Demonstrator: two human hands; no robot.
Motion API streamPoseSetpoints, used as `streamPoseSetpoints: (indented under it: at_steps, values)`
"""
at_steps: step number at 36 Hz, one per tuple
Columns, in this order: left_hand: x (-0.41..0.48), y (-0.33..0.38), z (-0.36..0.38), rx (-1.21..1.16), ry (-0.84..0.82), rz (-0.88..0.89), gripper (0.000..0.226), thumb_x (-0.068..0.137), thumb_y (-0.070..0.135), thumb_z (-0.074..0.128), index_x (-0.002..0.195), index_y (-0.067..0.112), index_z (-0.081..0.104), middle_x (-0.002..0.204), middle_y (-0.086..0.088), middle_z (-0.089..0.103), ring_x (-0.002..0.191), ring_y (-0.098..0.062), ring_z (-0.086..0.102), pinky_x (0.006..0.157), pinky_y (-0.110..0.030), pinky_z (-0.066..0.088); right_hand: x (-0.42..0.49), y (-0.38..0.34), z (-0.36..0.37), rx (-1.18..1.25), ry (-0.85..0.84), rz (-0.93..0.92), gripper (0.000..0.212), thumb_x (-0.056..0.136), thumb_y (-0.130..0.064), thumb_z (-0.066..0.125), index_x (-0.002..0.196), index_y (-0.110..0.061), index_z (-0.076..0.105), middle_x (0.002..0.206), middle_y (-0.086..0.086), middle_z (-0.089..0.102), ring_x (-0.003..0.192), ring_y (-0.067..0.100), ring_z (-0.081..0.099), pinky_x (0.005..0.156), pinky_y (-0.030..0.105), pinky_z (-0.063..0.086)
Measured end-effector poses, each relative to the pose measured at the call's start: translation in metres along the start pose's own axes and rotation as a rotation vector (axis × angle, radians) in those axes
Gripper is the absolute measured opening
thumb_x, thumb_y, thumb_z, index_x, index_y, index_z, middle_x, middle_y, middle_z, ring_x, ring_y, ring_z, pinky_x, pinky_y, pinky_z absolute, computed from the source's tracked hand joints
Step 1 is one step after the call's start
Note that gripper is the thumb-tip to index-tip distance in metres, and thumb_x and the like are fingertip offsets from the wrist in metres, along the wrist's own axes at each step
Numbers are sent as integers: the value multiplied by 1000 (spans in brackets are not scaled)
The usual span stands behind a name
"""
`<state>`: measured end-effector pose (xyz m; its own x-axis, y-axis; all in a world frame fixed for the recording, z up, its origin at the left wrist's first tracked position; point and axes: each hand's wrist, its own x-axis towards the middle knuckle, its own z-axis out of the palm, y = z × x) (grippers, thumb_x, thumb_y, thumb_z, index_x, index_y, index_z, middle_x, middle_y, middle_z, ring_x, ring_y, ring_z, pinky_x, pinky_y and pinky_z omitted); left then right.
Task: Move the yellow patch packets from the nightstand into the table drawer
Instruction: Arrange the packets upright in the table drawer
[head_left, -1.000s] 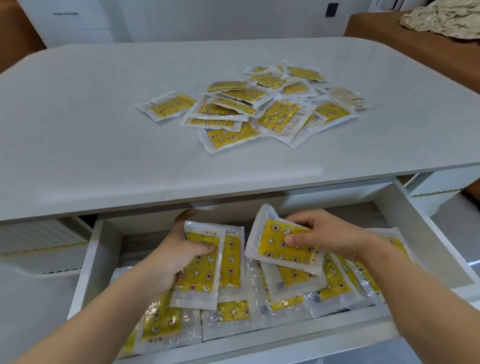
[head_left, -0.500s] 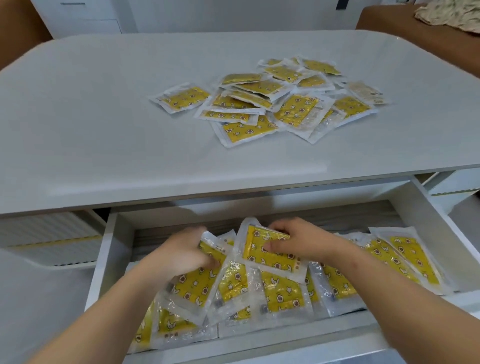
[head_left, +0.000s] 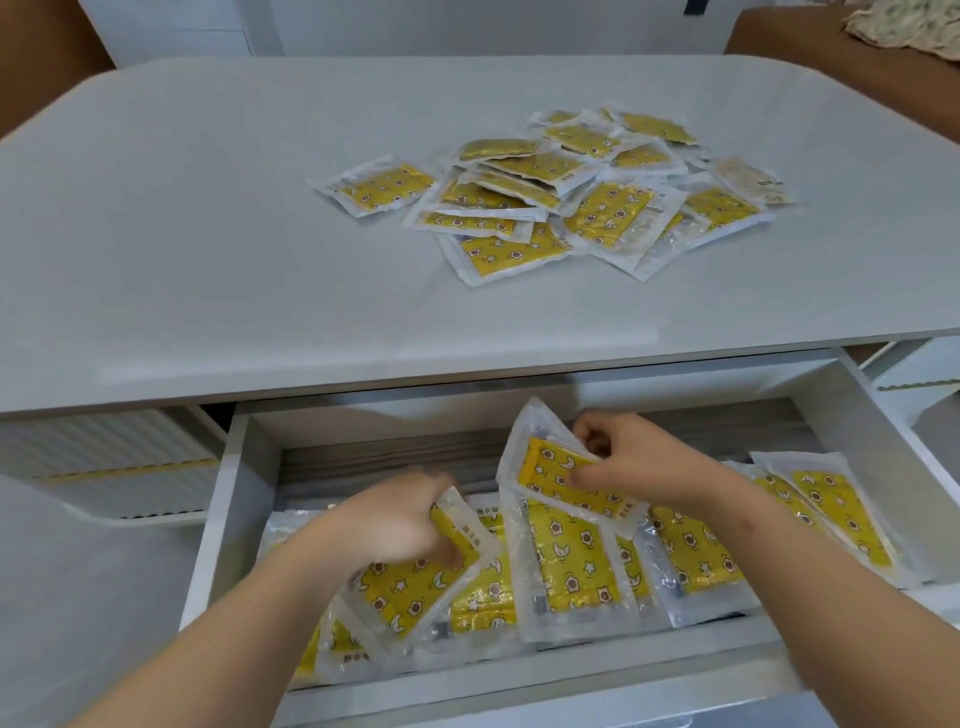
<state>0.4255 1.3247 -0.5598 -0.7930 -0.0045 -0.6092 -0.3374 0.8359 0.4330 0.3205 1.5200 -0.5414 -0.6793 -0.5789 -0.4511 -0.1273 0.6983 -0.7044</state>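
The left hand is down in the open drawer, its blurred fingers curled round the upper edge of a low packet that lies tilted on the others in the drawer's left half. The right hand pinches a raised packet between thumb and curled fingers, holding it slanted above the middle of the drawer with its far corner up. Under both hands a layer of yellow packets overlaps across the drawer floor from left to right wall. On the grey counter above, a loose pile of the same packets lies right of centre, well apart from the hands. A brown sofa shows past the counter's far right corner.
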Motion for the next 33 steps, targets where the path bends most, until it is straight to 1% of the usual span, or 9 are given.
streamPoseSetpoints:
  at_steps: [3,5,8,11,16,21,26,30,33]
  values:
    - [0,-2,-3,-25,87,25,30,78,30,72,103,23,58,100,6,50,90,-10,50,76,-23,41,-4,-1,-3,100,-28,-4,20,80,-6,67,91,-15,54,94,6,70,74,12,67,66,25,56]
    - [-1,-3,-6,-167,132,41,14,80,28,70,91,28,60,92,8,55,80,-6,51,67,-20,39,-5,-2,-4,211,-42,-4,26,80,-1,67,97,-15,52,93,1,71,74,10,69,64,23,58]
    - [-2,-7,-9,-362,183,25,12,82,19,68,75,28,63,80,10,60,74,-4,53,62,-17,38,-7,-3,-5,354,-46,-10,43,79,4,67,104,-26,49,100,2,70,86,20,71,75,37,59]
    - [-1,-14,-9,-246,224,-1,17,84,15,65,75,28,60,79,12,60,73,-4,55,62,-15,40,-8,-3,-7,389,-39,-11,66,78,6,67,115,-41,41,104,8,68,90,30,70,80,47,57]
    - [3,-25,-10,-3,255,-90,16,91,14,53,94,29,57,100,6,60,88,-11,55,76,-23,44,-7,-3,-6,318,-53,22,81,79,5,66,121,-52,28,106,9,65,89,28,69,74,39,59]
    - [4,-24,-12,63,61,-102,24,92,31,55,116,26,55,107,6,53,93,-11,51,76,-21,39,-4,0,-4,262,-88,106,59,83,3,57,125,-36,41,108,6,64,93,28,68,83,45,56]
    - [5,-28,-13,16,160,-103,12,93,17,51,89,28,55,88,11,54,81,-7,52,63,-13,39,0,2,-5,261,-12,177,20,87,-6,52,97,-23,57,102,18,68,94,35,66,88,50,52]
    - [8,-30,-15,-33,282,-119,15,95,13,48,89,25,54,82,15,51,80,-4,47,59,-10,34,2,8,-7,187,109,153,13,88,-11,51,93,-10,64,87,16,69,81,31,65,75,41,53]
    - [11,-31,-13,-53,277,-138,15,94,13,49,88,25,54,80,15,50,82,-6,48,60,-12,35,1,11,-6,-21,110,143,13,85,-9,50,76,-14,58,71,4,58,67,17,53,60,27,40]
